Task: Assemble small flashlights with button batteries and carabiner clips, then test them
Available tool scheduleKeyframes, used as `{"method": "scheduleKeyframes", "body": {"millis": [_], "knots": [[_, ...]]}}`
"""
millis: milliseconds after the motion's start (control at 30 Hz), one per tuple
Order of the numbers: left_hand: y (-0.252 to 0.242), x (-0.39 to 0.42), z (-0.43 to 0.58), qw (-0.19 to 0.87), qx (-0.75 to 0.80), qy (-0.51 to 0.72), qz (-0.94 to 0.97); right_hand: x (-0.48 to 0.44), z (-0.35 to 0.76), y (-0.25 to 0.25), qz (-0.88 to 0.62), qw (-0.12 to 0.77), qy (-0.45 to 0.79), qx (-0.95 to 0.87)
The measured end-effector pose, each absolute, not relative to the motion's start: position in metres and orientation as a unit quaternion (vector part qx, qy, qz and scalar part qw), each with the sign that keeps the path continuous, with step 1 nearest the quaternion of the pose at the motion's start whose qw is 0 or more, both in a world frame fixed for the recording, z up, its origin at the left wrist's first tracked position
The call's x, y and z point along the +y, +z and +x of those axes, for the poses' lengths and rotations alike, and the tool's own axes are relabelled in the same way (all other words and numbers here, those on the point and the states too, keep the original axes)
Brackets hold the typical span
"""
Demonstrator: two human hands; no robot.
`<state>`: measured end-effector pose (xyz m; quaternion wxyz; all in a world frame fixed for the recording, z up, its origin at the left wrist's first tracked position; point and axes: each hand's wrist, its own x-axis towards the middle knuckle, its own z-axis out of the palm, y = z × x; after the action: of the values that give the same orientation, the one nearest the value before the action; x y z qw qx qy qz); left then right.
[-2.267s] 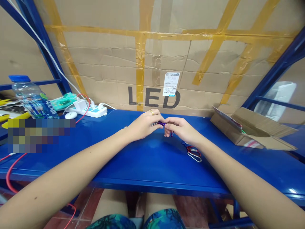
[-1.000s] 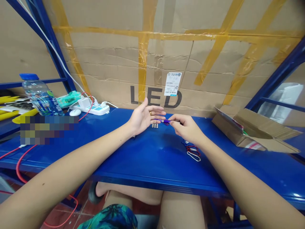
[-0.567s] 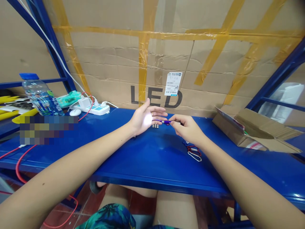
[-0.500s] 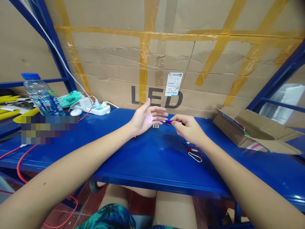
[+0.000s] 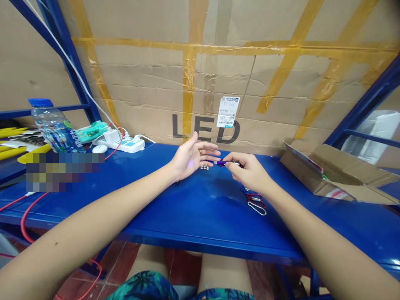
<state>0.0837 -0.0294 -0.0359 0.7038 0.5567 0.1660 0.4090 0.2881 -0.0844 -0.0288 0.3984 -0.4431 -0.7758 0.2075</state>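
Note:
My right hand (image 5: 248,168) pinches a small purple flashlight (image 5: 220,163) whose front end points left. Facing it, my left hand (image 5: 186,160) is held open, fingers spread and thumb up. A small violet glow falls on the left palm. The flashlight's front lies close to the left fingers; whether they touch it I cannot tell. Small silver button cells (image 5: 205,168) lie on the table just below the left fingertips. Near my right wrist are several carabiners, among them a silver carabiner (image 5: 256,208) and a red one; the things they belong to are partly hidden.
An open cardboard box (image 5: 328,179) stands on the right of the blue table (image 5: 200,221). To the left are a water bottle (image 5: 58,129), a white power strip (image 5: 129,144) with plugs, a white mouse-like object (image 5: 100,149) and red cables. A large taped carton (image 5: 140,91) forms the back.
The light on my left palm has gone from a broad whitish glow to a smaller violet one. Both hands stay nearly in place, the flashlight still in my right hand.

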Motion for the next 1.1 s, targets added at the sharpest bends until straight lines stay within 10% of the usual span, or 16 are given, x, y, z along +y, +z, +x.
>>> {"method": "scheduleKeyframes", "body": {"millis": [1100], "knots": [[-0.0359, -0.0321, 0.0849, 0.707, 0.159, 0.402, 0.559, -0.0869, 0.2865, -0.0277, -0.443, 0.400, 0.205, -0.776]]}}
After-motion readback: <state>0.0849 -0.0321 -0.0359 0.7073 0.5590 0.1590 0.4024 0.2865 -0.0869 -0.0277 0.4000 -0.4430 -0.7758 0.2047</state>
